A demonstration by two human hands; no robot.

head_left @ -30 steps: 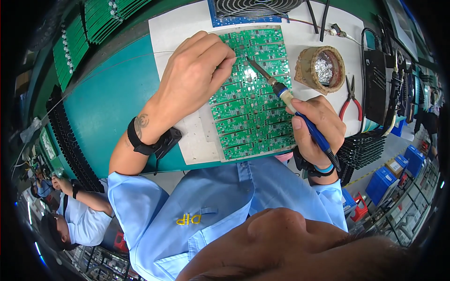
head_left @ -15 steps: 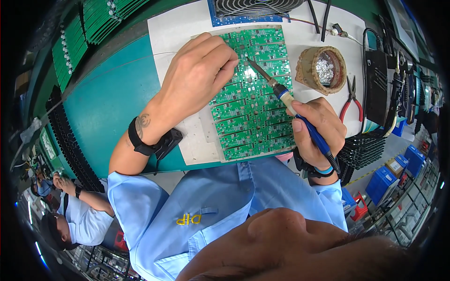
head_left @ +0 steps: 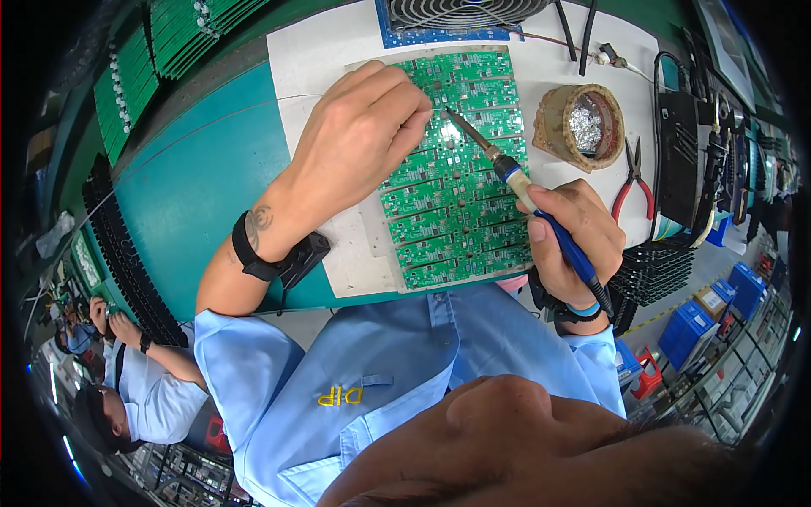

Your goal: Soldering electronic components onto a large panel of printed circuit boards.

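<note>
The right hand grasps a soldering iron with a blue and cream handle and a slim dark metal tip like a pen, probably for fine aim and to spare the fingers the heat. The left hand is closed in a pinch, apparently on a thin grey wire that runs in from the left, presumably gripped near its end for control. Beneath both hands, a green rectangular panel of circuit boards lies on a white sheet over the teal worktop, likely centred for easy reach. A round brown pot with silvery contents stands to its right, seemingly handy for the iron. The left hand covers the panel's upper left part and the wire inside the pinch; whether tip and wire touch is too small to tell. A round wire-grilled fan is cut off above.
</note>
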